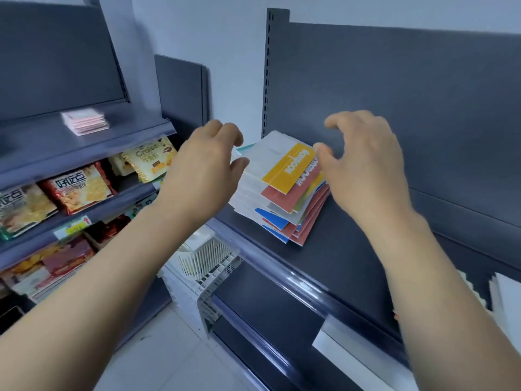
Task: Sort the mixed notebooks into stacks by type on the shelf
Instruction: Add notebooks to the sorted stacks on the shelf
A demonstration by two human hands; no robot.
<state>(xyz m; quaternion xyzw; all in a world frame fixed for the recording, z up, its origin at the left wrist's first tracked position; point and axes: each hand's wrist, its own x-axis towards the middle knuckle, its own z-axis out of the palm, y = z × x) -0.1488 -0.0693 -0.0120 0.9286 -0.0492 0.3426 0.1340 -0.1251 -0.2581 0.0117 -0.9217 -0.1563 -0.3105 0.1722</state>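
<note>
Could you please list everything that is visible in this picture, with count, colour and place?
notebook pile: one mixed pile, white with yellow, red and blue bands, on the right shelf.
right shelf: one, dark grey, under the pile.
pink packets: one small stack, pink, top left shelf.
snack bags: several, red and yellow, lower left shelves.
basket: one, white, low between the shelf units.
left hand: left of the pile, fingers curled, holding nothing.
right hand: right of the pile, thumb at its edge.
</note>
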